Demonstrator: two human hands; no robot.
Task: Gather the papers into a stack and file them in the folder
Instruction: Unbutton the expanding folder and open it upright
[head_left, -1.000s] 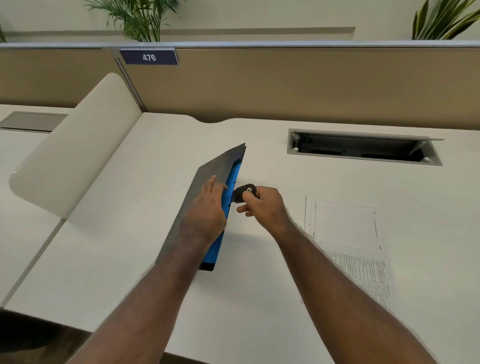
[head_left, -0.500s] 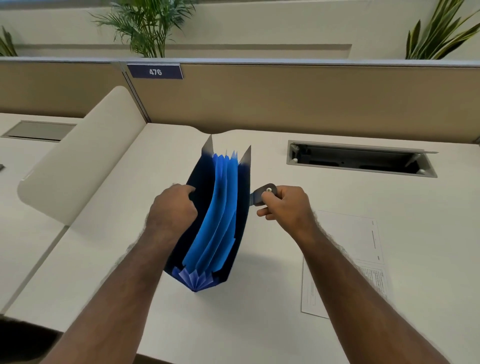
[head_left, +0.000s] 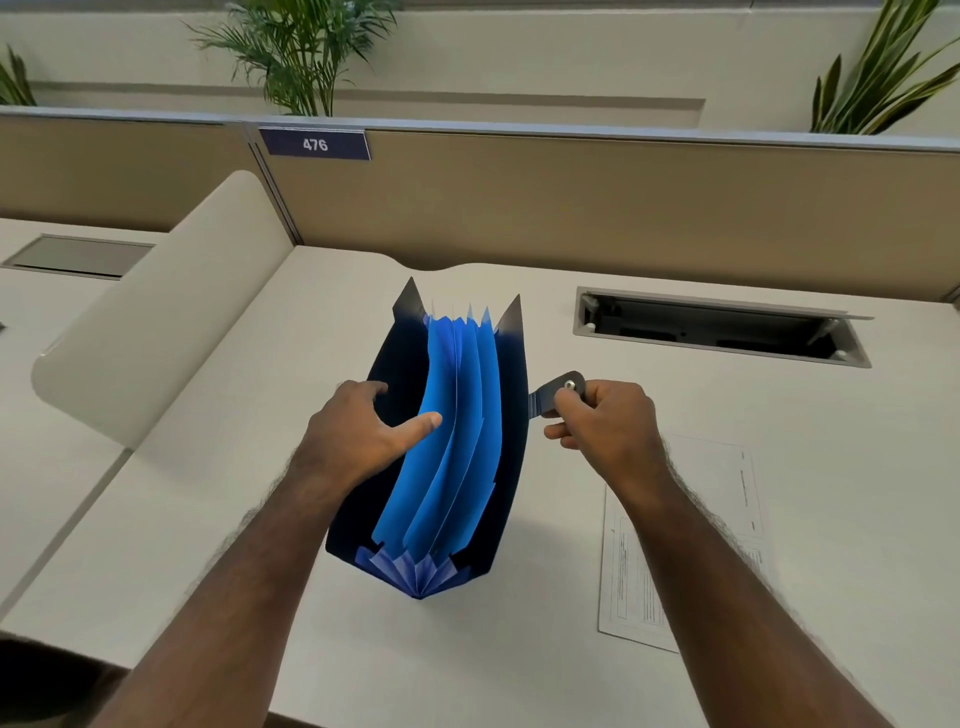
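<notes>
A dark blue accordion folder (head_left: 511, 415) stands on the white desk (head_left: 260, 519), spread wide with several bright blue dividers (head_left: 457, 441) fanned inside. My left hand (head_left: 363, 431) grips the folder's left cover, thumb pressed on the first divider. My right hand (head_left: 602, 421) pinches the grey snap tab (head_left: 558, 392) on the right cover and pulls it outward. A stack of printed papers (head_left: 727, 499) lies flat on the desk to the right, partly hidden under my right forearm.
An open cable tray (head_left: 717, 327) is recessed in the desk at the back right. A curved white divider panel (head_left: 166, 322) rises at the left. A tan partition (head_left: 571, 208) with a "476" sign (head_left: 315, 144) closes off the back.
The folder went from lying nearly shut to standing spread open. My left hand shifted onto the left cover, and my right hand drew the tab to the right.
</notes>
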